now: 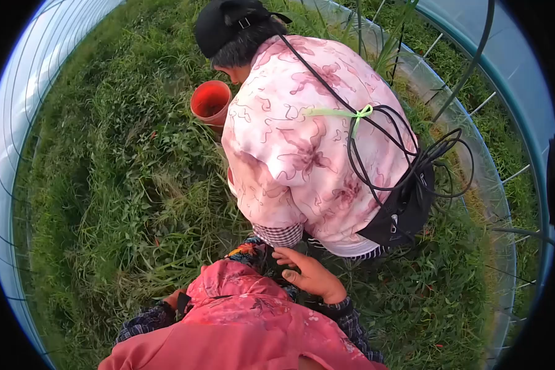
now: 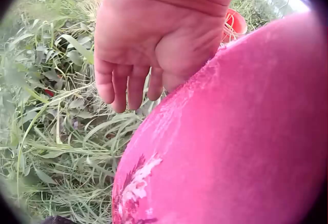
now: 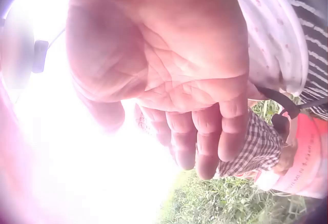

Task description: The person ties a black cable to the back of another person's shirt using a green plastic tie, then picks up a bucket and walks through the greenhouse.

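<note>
My right hand (image 1: 314, 277) is held out beside my red flowered top (image 1: 240, 311), fingers loosely extended and nothing in the palm. The right wrist view shows the same bare palm, the right hand (image 3: 164, 65) with its fingers slightly bent. Low at my other side, my left hand (image 1: 177, 300) is partly hidden by the top. In the left wrist view the left hand (image 2: 159, 44) hangs with relaxed fingers over grass, its thumb side against the red cloth; it holds nothing. Close in front, another person (image 1: 320, 135) in a pink patterned top bends over, facing away.
A red bucket (image 1: 211, 102) stands in the grass by the other person's head. A black bag (image 1: 401, 216) and looped black cord (image 1: 413, 163) hang at that person's back. Dense grass (image 1: 117, 166) covers the ground. Clear plastic sheeting (image 1: 462, 129) runs along the right.
</note>
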The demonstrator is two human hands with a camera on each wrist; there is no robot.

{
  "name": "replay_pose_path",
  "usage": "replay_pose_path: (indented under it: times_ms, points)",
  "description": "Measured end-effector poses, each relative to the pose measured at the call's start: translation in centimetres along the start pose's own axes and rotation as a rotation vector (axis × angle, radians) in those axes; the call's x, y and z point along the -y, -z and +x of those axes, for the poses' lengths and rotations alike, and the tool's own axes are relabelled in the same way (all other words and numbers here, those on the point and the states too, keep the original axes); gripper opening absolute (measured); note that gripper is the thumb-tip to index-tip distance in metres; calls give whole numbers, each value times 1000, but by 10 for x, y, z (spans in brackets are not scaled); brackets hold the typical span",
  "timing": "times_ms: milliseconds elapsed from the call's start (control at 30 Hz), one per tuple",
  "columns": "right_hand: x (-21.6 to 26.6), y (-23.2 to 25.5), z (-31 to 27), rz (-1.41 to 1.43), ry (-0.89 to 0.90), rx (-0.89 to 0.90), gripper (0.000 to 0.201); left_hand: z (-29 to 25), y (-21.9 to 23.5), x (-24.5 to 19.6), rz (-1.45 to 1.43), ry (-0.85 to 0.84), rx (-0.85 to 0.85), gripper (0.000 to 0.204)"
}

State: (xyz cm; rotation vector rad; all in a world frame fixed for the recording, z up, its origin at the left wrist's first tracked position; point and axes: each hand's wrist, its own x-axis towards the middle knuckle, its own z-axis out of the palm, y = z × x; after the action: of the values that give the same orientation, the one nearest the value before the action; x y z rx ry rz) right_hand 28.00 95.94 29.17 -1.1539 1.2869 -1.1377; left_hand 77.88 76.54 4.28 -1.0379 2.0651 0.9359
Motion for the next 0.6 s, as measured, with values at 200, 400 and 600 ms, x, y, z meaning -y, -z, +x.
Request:
replay_pose_path:
  times_ms: [200,400,600]
  points:
    - [-1,13,6,-10,-24,-102,72,-31,6,-16,-135,100,13,34]
    - [-5,-7,-15,18,-175,-117,74,-3,19,-3,-119,43,44,36]
    - [-7,-43,-32,278,-326,-209,66,15,71,-28,8,-90,41,34]
